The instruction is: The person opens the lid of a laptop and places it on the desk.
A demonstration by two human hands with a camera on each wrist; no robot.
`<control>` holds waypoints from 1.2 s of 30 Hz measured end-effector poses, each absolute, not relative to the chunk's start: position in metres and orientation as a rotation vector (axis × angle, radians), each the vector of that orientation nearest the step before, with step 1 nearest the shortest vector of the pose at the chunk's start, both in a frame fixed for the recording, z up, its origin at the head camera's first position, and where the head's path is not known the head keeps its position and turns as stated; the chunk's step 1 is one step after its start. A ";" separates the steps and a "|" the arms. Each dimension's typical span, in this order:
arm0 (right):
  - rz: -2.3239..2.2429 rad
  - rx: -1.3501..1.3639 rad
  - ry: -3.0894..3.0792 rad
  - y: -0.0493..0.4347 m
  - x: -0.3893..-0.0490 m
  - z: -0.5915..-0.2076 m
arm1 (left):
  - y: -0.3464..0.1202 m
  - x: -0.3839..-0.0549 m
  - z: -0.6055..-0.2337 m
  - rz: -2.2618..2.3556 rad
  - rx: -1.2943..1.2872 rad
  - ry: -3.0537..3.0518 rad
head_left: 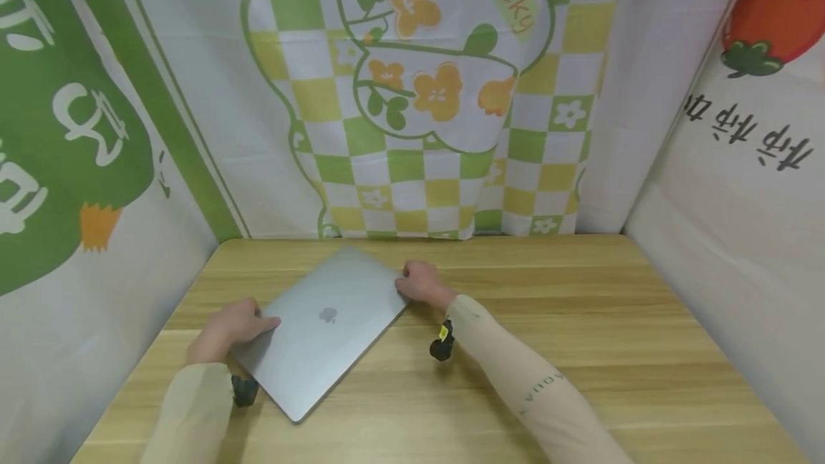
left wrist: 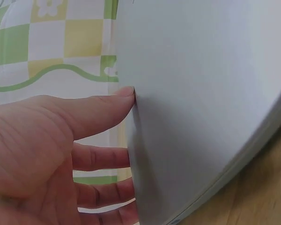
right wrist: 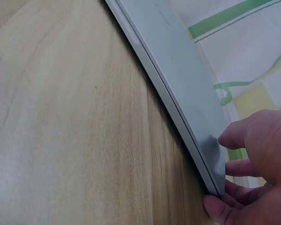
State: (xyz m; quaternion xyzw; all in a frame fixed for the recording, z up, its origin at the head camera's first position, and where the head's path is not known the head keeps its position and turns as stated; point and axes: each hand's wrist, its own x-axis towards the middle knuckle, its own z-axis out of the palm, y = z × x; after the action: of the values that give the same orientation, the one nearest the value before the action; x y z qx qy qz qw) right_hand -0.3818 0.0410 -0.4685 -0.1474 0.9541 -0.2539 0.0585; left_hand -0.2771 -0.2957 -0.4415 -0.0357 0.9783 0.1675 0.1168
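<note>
Laptop [head_left: 322, 339] was closed, matte silver, rect., w/ dark apple logo [head_left: 328, 315], askew over wood-grain table [head_left: 580, 313], L hand [head_left: 232, 326] pinched one edge, R hand [head_left: 423, 283] gripped a corner

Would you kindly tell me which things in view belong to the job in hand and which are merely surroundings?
In the job:
- closed silver laptop
- left grip, holding one edge
- right grip, holding near a corner
- wooden table, underneath

Merely around:
- checked cloth
- green-printed cloth
- strawberry-print cloth
</note>
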 end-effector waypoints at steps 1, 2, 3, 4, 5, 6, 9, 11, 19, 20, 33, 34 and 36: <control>-0.769 -0.441 2.892 0.042 -0.382 -0.468 | -0.295 -0.277 -0.441 0.489 -0.105 2.866; -0.769 -0.437 2.892 0.043 -0.382 -0.469 | -0.294 -0.278 -0.441 0.490 -0.106 2.866; -0.769 -0.436 2.892 0.043 -0.382 -0.470 | -0.294 -0.278 -0.441 0.492 -0.108 2.866; -0.777 -0.434 2.891 0.044 -0.382 -0.470 | -0.293 -0.278 -0.441 0.498 -0.111 2.864; -0.783 -0.435 2.891 0.044 -0.382 -0.471 | -0.292 -0.277 -0.441 0.495 -0.113 2.865; -0.800 -0.434 2.888 0.045 -0.382 -0.472 | -0.292 -0.277 -0.441 0.494 -0.114 2.864; -0.841 -0.428 2.875 0.047 -0.383 -0.474 | -0.290 -0.278 -0.441 0.493 -0.103 2.867; -0.862 -0.415 2.869 0.050 -0.382 -0.474 | -0.289 -0.279 -0.441 0.495 -0.093 2.869; -0.890 -0.356 2.837 0.064 -0.381 -0.473 | -0.279 -0.287 -0.440 0.526 -0.081 2.843; -0.891 -0.352 2.832 0.066 -0.382 -0.473 | -0.279 -0.287 -0.440 0.537 -0.083 2.839; -1.012 -0.341 2.760 0.096 -0.371 -0.470 | -0.263 -0.302 -0.443 0.550 -0.035 2.857; -1.018 -0.342 2.755 0.099 -0.369 -0.470 | -0.262 -0.303 -0.443 0.550 -0.033 2.857; -1.030 -0.349 2.753 0.106 -0.367 -0.471 | -0.259 -0.306 -0.444 0.544 -0.013 2.860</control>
State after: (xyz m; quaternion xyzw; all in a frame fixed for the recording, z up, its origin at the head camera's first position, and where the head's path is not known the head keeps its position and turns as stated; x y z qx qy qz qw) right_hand -0.3674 0.1057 -0.4710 -0.1175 0.9262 -0.3465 0.0907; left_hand -0.3058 -0.2586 -0.4443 -0.0044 0.9758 0.1857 0.1151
